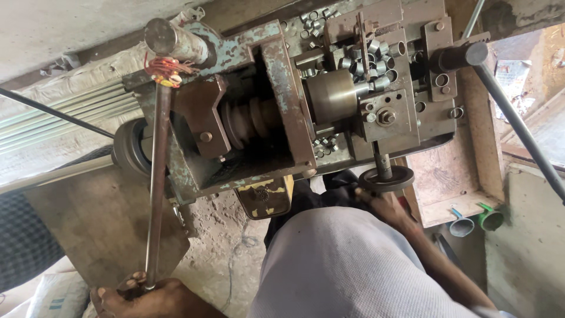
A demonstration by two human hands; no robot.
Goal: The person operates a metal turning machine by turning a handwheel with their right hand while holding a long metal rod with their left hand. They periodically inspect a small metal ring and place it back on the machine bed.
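Under the left hand [144, 294], at the bottom edge of the view, ends a long steel lever rod [158, 182], smooth, round and dull grey. The fingers are curled tight about its lower tip, and the rod runs straight away from the hand up to a pivot wound with red and yellow thread [165, 69] on the machine [276, 100]. That machine is a heavy cast body with chipped blue-green paint, rust-brown plates and a polished drum at its middle. Short metal rings [368, 56], small shiny tubes, lie heaped beyond the drum.

The right hand [382, 203] reaches forward past a grey-clothed knee, forearm stretched out, and its fingers close on the dark round handwheel [387, 176] just ahead of it, beneath the machine's bolted plate.
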